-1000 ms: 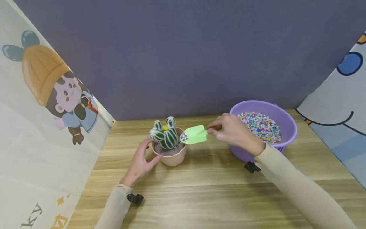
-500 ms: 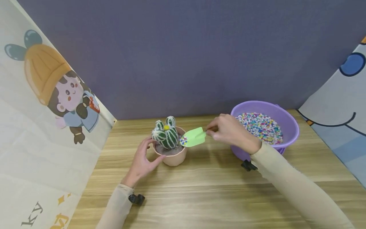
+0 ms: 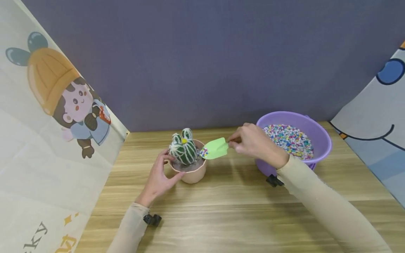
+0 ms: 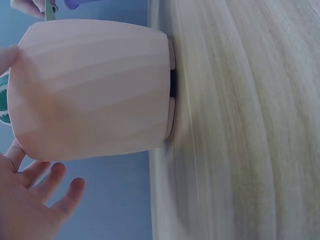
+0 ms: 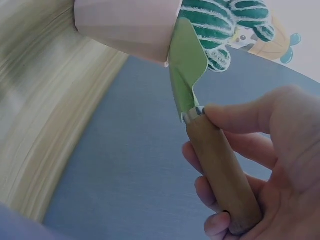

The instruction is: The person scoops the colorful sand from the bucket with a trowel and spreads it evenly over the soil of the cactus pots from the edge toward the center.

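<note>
A light-pink flower pot stands on the table with a green-and-white striped cactus in it. My left hand holds the pot at its left side, thumb near the front rim and fingertips at the back. In the left wrist view, the thumb and a fingertip touch the rim; the other fingers spread out below. My right hand grips a small trowel by its wooden handle. The trowel's green blade tips over the pot's right rim, with colourful little pebbles on its tip.
A purple bucket partly filled with multicoloured pebbles stands on the right, behind my right forearm. A dark blue-grey panel closes off the back of the wooden table. Printed cartoon sheets flank both sides.
The trowel has dipped a little and risen again at the pot's rim, pebbles still on its tip. My left fingers have shifted slightly inward over the rim.
</note>
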The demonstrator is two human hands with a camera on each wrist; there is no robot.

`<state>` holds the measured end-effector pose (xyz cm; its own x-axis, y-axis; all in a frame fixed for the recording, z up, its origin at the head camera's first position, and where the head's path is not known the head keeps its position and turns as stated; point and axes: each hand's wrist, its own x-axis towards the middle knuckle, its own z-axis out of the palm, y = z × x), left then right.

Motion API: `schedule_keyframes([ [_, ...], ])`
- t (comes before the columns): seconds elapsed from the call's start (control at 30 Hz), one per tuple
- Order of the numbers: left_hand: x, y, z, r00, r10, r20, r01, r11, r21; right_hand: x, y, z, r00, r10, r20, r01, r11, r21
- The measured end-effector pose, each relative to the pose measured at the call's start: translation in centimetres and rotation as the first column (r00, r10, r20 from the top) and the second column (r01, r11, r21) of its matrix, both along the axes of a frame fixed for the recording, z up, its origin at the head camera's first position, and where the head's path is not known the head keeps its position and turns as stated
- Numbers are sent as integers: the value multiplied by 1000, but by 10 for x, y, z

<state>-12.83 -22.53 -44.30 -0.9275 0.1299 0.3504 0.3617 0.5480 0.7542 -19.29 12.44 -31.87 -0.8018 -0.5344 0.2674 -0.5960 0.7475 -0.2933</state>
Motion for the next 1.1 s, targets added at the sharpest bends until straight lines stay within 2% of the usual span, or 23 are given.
schedule_keyframes([
  [0.43,0,3,2,999,14,-41,-16,999,-35,3,-4,8,1000,-12,-6,12,999,42],
  [0.67,1,5,2,1000,16,0,-16,999,-36,6,-8,12,1000,-20,16,19,998,52],
  [0.9,0,10,5,998,39,-51,-41,998,-39,6,-7,12,1000,-18,16,17,998,54],
  [1.1,0,11,8,996,48,-80,-56,994,-93,6,-7,12,1000,-5,28,3,998,68],
])
